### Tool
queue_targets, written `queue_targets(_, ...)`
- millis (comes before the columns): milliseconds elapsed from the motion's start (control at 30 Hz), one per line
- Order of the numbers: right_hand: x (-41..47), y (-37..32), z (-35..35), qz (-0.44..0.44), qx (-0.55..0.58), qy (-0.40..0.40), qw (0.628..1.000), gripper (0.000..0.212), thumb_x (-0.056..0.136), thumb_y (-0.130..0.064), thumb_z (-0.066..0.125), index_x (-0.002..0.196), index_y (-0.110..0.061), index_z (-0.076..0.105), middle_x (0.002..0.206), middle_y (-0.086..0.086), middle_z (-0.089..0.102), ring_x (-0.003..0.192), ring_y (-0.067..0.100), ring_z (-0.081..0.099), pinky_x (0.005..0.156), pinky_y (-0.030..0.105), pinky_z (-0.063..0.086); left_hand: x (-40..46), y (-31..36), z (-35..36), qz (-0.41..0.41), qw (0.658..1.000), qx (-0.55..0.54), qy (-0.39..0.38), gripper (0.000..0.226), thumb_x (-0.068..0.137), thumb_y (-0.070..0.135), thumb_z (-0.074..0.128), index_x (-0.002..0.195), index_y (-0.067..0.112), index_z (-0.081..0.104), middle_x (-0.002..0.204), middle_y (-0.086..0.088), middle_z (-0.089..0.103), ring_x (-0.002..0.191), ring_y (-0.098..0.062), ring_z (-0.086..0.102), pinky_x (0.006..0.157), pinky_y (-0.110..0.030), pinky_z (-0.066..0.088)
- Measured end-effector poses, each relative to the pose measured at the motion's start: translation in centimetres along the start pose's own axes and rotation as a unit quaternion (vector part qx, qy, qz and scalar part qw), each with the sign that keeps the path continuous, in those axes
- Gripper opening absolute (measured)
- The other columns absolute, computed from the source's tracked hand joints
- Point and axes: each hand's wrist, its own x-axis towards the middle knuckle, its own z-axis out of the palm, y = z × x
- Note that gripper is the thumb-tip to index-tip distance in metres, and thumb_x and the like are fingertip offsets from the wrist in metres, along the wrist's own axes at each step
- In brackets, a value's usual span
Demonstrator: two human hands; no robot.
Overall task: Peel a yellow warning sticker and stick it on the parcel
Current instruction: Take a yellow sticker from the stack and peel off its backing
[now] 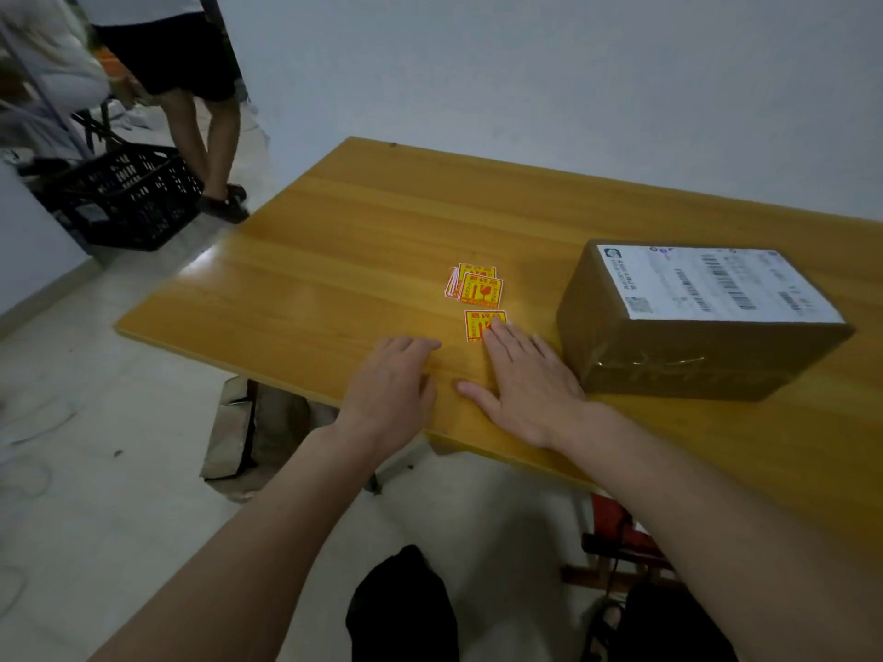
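Fingers (497,334) of right hand (528,389) flat on sticker (480,322)

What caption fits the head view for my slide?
Right hand reaches a single yellow sticker beside the parcel; left hand rests flat.

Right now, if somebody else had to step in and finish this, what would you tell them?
Left hand: flat on the wooden table, empty.
Right hand: open, fingertips resting on the single yellow sticker, nothing gripped.
A small pile of stickers lies just beyond it.
The parcel sits to the right, white shipping label on top, taped shut, no yellow sticker visible on it.
Done: one sticker set apart from the pile.
Left: pick it up, peel off the backing, press it onto the parcel.
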Motion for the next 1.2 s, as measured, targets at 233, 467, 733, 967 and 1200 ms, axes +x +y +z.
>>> queue_targets(233, -4.9, -0.4, 0.6, -0.033, 0.002, 0.010, 0.999, 0.082, 0.090, -0.066, 0.019, 0.152, -0.014, 0.009, 0.163, 0.000, 0.003, 0.149, 0.014, 0.000, 0.121, 0.036, 0.001, -1.0, 1.6, 0.1, 0.018, 0.998, 0.046, -0.026, 0.048, 0.089, 0.009, 0.047, 0.137, 0.014, 0.040, 0.139, -0.006, 0.047, 0.128, -0.027, 0.036, 0.105, -0.038, 0.032)
queue_targets(467, -9.9, -0.2, 1.6, -0.057, 0.030, 0.038, 0.997, 0.067, 0.096, -0.053, 0.026, 0.152, -0.017, 0.013, 0.162, -0.003, 0.008, 0.149, 0.012, 0.003, 0.120, 0.033, 0.001, -4.3, 3.9, 1.4, 0.068, 0.982, 0.135, -0.114, 0.055, 0.094, 0.027, 0.035, 0.147, 0.029, 0.018, 0.156, 0.014, 0.017, 0.145, -0.026, 0.003, 0.114, -0.061, 0.003)
queue_targets(733, -13.0, 1.0, 1.6, -0.074, 0.064, 0.104, 0.990, 0.040, 0.090, -0.018, 0.058, 0.128, -0.016, 0.049, 0.137, 0.002, 0.050, 0.128, 0.022, 0.043, 0.104, 0.035, 0.037, -7.2, 6.5, 2.7, 0.129, 0.981, 0.142, 0.001, 0.041, 0.071, 0.023, 0.077, 0.111, 0.019, 0.066, 0.120, 0.003, 0.066, 0.119, -0.029, 0.050, 0.104, -0.051, 0.032)
queue_targets(967, -13.3, 1.8, 0.2, -0.039, 0.176, 0.161, 0.970, 0.014, 0.092, -0.015, 0.054, 0.099, -0.011, 0.066, 0.102, 0.002, 0.065, 0.100, 0.019, 0.053, 0.080, 0.035, 0.048, -7.5, 8.4, 3.3, 0.069, 0.994, -0.023, 0.078, 0.009, 0.081, 0.021, 0.070, 0.083, 0.013, 0.074, 0.082, -0.005, 0.073, 0.084, -0.026, 0.058, 0.072, -0.039, 0.048)
queue_targets(1200, -15.8, 3.7, -1.7, 0.074, 0.393, 0.186, 0.898, 0.009, 0.086, -0.013, 0.066, 0.090, -0.010, 0.074, 0.082, -0.001, 0.067, 0.077, 0.012, 0.059, 0.071, 0.029, 0.048, -8.2, 11.2, 2.1, -0.127, 0.929, -0.348, 0.000, 0.011, 0.073, 0.013, 0.078, 0.082, 0.012, 0.071, 0.080, -0.001, 0.074, 0.075, -0.009, 0.070, 0.068, -0.018, 0.055)
